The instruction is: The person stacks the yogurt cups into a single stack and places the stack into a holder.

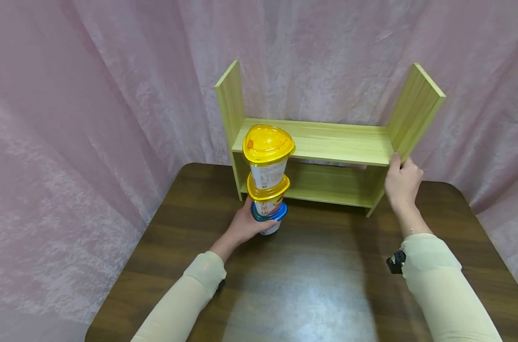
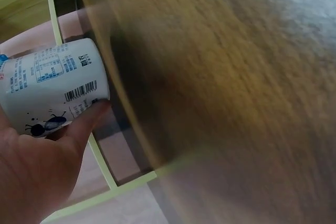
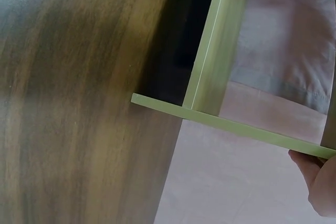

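Observation:
A stack of three lidded plastic cups stands out before the left part of a pale wooden shelf (image 1: 327, 142) in the head view. My left hand (image 1: 245, 224) grips the bottom white cup (image 2: 58, 77), which has a blue lid (image 1: 280, 213). Above it sit a cup with a yellow lid (image 1: 267, 192) and, on top, a larger-looking cup under a domed yellow lid (image 1: 268, 145). Printed text, a barcode and dark insect-like drawings show on the bottom cup in the left wrist view. My right hand (image 1: 404, 186) holds the shelf's right side panel (image 1: 417, 104), thumb at the upper board's corner.
The shelf has two boards between its upright side panels and stands at the back of a dark brown wooden table (image 1: 310, 280) with rounded corners. Pink curtains (image 1: 113, 95) hang behind and at both sides. Small black devices (image 1: 397, 262) sit at my wrists.

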`<state>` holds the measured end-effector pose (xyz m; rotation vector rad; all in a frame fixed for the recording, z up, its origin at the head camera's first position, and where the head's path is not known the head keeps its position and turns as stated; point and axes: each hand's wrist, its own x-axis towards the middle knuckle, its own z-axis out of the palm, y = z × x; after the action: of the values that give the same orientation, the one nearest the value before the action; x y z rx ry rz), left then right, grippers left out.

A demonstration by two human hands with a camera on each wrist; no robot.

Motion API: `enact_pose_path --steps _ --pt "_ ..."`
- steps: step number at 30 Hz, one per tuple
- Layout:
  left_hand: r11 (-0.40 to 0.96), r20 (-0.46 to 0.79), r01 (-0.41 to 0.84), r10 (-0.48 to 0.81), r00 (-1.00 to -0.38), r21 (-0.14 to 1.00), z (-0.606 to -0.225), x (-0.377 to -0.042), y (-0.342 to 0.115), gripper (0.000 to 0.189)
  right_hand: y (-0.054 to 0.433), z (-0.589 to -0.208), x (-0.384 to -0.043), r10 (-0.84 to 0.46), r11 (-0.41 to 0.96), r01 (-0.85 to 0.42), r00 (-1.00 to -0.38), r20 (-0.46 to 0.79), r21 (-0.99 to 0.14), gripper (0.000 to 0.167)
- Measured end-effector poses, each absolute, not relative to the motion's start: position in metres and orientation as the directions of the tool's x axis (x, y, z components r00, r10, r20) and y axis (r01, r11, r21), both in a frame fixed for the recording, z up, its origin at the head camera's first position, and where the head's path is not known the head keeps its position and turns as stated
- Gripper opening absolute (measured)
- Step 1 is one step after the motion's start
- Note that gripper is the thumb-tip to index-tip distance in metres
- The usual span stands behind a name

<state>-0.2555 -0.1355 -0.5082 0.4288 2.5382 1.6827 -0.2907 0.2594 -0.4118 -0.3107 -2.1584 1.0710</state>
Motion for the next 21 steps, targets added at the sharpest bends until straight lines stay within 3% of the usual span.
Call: enact_pose_path --steps 21 --pt "0.380 0.118 0.236 0.308 -0.944 0.894 -0.494 -0.260 -0.112 0.089 0.261 -0.415 -0.292 0.525 0.641 -0.102 -0.664 0.532 -0.761 0.044"
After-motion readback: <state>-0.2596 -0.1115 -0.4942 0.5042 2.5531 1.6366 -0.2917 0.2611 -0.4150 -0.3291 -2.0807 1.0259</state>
